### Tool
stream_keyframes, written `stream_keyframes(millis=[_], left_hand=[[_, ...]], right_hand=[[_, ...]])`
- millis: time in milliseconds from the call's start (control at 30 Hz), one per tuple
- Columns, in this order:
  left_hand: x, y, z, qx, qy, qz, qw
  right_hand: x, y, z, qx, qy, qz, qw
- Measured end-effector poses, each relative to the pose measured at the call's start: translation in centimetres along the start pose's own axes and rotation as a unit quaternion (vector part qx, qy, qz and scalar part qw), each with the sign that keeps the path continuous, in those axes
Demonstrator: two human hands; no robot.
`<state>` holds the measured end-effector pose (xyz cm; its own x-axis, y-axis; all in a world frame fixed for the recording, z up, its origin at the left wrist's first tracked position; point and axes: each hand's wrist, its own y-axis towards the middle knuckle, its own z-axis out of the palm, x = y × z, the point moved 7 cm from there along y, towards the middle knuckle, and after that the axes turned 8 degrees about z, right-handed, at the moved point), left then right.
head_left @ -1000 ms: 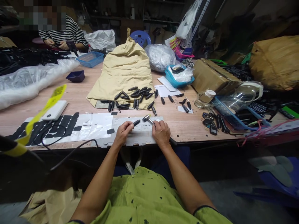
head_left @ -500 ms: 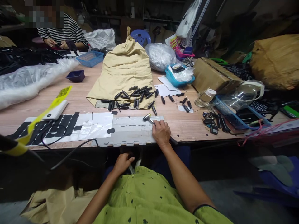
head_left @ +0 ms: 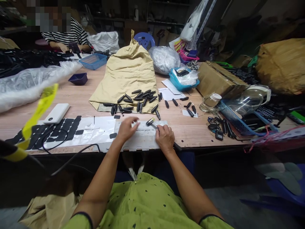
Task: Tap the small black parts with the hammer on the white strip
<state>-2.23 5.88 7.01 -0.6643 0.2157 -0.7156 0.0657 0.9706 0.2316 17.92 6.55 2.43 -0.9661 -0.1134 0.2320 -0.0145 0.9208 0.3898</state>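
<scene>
My right hand (head_left: 165,137) is wrapped round the handle of a small hammer (head_left: 150,122). The hammer's head lies over the grey board (head_left: 140,140) at the table's front edge, and its dark grip sticks out behind the hand. Above the left part of that board is my left hand (head_left: 128,128), its fingers and thumb apart with nothing seen in them. Several black tapered parts (head_left: 143,97) lie in a loose pile on the front of the tan cloth bag (head_left: 130,70). To the left, a white sheet (head_left: 100,127) carries black stickers (head_left: 64,127).
A white power bank (head_left: 57,113) with a black cable lies at left, behind a yellow tag (head_left: 45,108). Blue baskets (head_left: 92,61), a cardboard box (head_left: 214,78) and a clear jug (head_left: 250,98) stand farther off. Across the table sits a person in a striped top (head_left: 78,33).
My left hand has risen from my lap to above the board. My right hand keeps the hammer in almost the same place.
</scene>
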Motion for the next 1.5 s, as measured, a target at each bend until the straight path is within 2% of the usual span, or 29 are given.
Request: stream_keyframes(millis=[67,133,233,333,467,600,767,867,1000,1133,1267,1500], left_hand=[[2.3,3.0,-1.9,-0.087,0.111,-0.040,0.989],[4.4,4.9,-2.8,-0.122,0.184,-0.072,0.973],[6.7,6.0,-2.8,-0.116,0.232,-0.087,0.962],[7.8,5.9,-2.5,-0.105,0.249,-0.085,0.959],[7.5,5.2,-2.1,-0.098,0.251,-0.090,0.959],[5.8,3.6,-1.3,-0.082,0.218,-0.073,0.970],[4.3,0.8,1.5,-0.003,0.142,-0.030,0.989],[4.1,-0.1,2.6,0.009,0.109,-0.018,0.994],[4.1,-0.1,2.8,0.010,0.098,-0.015,0.995],[3.9,0.0,2.8,0.019,0.098,0.002,0.995],[4.2,0.1,2.9,0.016,0.098,0.009,0.995],[4.1,0.1,3.1,0.010,0.095,0.000,0.995]], right_hand=[[0.1,0.0,0.0,-0.001,0.000,-0.003,1.000],[0.1,0.0,0.1,-0.003,0.001,-0.006,1.000],[0.2,0.0,0.2,-0.005,0.004,-0.005,1.000],[0.3,0.0,0.2,-0.005,0.007,-0.004,1.000],[0.3,0.1,0.2,-0.002,0.007,-0.002,1.000],[0.2,0.1,0.2,0.004,0.004,0.000,1.000],[0.0,0.1,0.3,0.016,-0.001,0.004,1.000],[-0.3,0.3,0.4,0.022,0.000,0.013,1.000],[-0.7,0.5,0.3,0.032,0.036,0.022,0.999],[-0.2,0.1,-0.6,0.024,0.145,0.003,0.989],[0.9,-0.3,-1.1,0.050,0.250,-0.021,0.967],[1.7,-0.8,-1.2,0.056,0.270,-0.016,0.961]])
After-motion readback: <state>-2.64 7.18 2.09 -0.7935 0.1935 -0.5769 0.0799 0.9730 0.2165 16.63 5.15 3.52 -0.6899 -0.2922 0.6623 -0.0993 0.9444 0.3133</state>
